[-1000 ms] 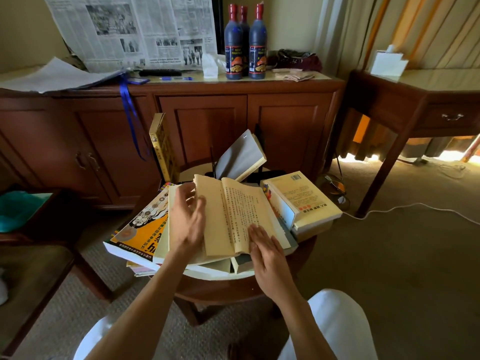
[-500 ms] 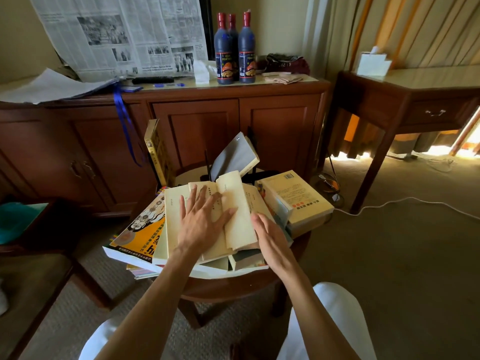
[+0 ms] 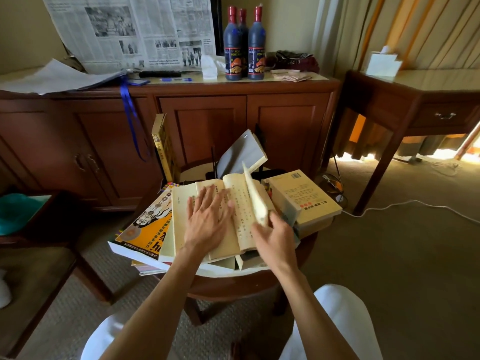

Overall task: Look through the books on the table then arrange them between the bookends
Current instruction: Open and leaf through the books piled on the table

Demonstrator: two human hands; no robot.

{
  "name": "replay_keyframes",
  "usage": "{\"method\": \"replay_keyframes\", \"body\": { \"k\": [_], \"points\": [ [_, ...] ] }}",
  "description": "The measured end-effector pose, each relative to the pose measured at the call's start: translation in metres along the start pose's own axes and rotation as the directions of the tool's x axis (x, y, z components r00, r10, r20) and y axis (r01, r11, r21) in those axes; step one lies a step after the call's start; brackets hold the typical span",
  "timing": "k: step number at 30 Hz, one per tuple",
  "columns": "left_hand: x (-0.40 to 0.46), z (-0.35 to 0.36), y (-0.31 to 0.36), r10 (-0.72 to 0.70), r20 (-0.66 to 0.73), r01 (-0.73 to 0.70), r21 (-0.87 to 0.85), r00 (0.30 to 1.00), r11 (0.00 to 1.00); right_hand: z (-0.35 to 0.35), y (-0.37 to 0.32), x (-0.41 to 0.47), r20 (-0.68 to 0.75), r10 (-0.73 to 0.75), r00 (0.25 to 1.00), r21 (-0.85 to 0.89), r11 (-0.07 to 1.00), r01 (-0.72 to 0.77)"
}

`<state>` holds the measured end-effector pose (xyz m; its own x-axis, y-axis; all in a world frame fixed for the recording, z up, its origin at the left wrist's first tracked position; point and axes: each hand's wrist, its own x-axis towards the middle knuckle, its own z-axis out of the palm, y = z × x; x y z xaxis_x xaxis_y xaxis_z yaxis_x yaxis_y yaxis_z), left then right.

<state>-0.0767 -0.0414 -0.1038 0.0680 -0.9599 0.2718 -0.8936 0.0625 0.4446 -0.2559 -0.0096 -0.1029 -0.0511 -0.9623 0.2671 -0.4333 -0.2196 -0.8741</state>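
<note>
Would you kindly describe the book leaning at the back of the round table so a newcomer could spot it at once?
Start at the round wooden table before the long cabinet. Behind the open book under the person's hands, one grey-covered book leans tilted against a black bookend. Unlike the yellow book standing left of it, its cover is plain grey.

Dim room, daylight under right curtain (image 3: 389,27), wide-angle edge bending.
</note>
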Motion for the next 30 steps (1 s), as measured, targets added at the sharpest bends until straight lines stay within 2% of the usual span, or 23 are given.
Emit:
{"method": "replay_keyframes", "body": {
  "k": [1,3,5,8,10,15,20,24,27,30],
  "points": [
    [0.000,0.000,0.001,0.004,0.023,-0.004,0.018,1.000,1.000,-0.005,0.004,0.003,-0.066,0.044,0.997,0.059,0.997,-0.041],
    [-0.001,0.000,0.004,0.003,0.069,-0.007,0.067,0.998,0.998,-0.013,0.017,0.010,-0.115,0.087,0.989,0.029,0.996,-0.085],
    [-0.001,-0.001,0.008,-0.018,0.110,0.004,0.126,0.994,0.992,-0.016,0.030,0.012,0.000,0.101,0.995,-0.077,0.992,-0.100],
    [0.001,-0.002,0.012,-0.037,0.139,0.015,0.155,0.990,0.988,-0.013,0.040,0.012,0.194,-0.077,0.978,-0.197,0.973,0.116],
    [0.003,0.000,0.013,-0.037,0.127,0.017,0.158,0.991,0.987,-0.007,0.037,0.008,0.297,-0.149,0.943,-0.212,0.953,0.218],
    [0.004,0.001,0.017,-0.068,0.097,0.049,0.191,0.993,0.980,0.010,0.033,0.025,0.478,-0.060,0.876,-0.355,0.899,0.256],
    [0.006,0.001,0.016,-0.057,0.097,0.036,0.203,0.994,0.979,0.017,0.009,0.088,0.548,-0.014,0.837,-0.358,0.900,0.249],
    [0.005,0.002,0.016,-0.068,0.102,0.047,0.193,0.993,0.980,0.023,0.006,0.123,0.592,-0.001,0.806,-0.444,0.834,0.327],
    [0.006,0.004,0.019,-0.076,0.110,0.052,0.204,0.991,0.978,0.024,0.014,0.116,0.566,-0.010,0.825,-0.467,0.820,0.330],
    [0.005,0.005,0.018,-0.074,0.107,0.050,0.212,0.992,0.976,0.017,0.030,0.078,0.528,-0.019,0.849,-0.401,0.876,0.269]
  ]
}}
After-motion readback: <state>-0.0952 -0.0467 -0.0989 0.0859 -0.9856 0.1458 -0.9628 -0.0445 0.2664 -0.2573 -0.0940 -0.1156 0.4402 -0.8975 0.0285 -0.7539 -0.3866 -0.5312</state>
